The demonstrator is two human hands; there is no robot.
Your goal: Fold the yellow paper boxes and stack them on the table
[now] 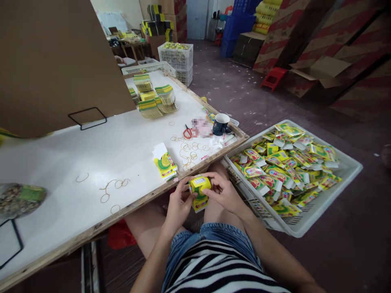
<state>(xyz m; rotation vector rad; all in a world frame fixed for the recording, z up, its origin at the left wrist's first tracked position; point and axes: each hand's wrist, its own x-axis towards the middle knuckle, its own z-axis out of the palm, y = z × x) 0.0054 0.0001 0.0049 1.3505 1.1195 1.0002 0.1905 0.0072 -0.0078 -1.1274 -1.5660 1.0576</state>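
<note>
Yellow packet (200,190): in the head view it is resting between both hands above the lap (214,232), just off the table (143,156); it is serving as the clock's centre, twelve pointing up the view.
Left hand (180,201): its fingers are gripping the packet at nine o'clock, the thumb lying on the front.
Right hand (224,191): its fingers are grasping the packet at three o'clock, the thumb lying on the front too.
Slip risk: only fingers seem to be supporting the packet, so a loose pinch could be dropping it toward lap or floor (214,77).
Crease risk: both thumbs are touching the printed face; pressing too hard could be denting it.
Small pile (165,162): more packets are lying at ten o'clock by the table edge, where a careless nudge could be pushing them off.
Crate (328,199): at three o'clock it is holding heaped packets; a bump from the right forearm (262,234) could be sliding some over the rim.
Mug (220,125): at one o'clock it is standing near the table corner; a knock could be tipping it.
Bundled stacks (157,99): at eleven o'clock they are crowding together; a jolt could be toppling them.
</note>
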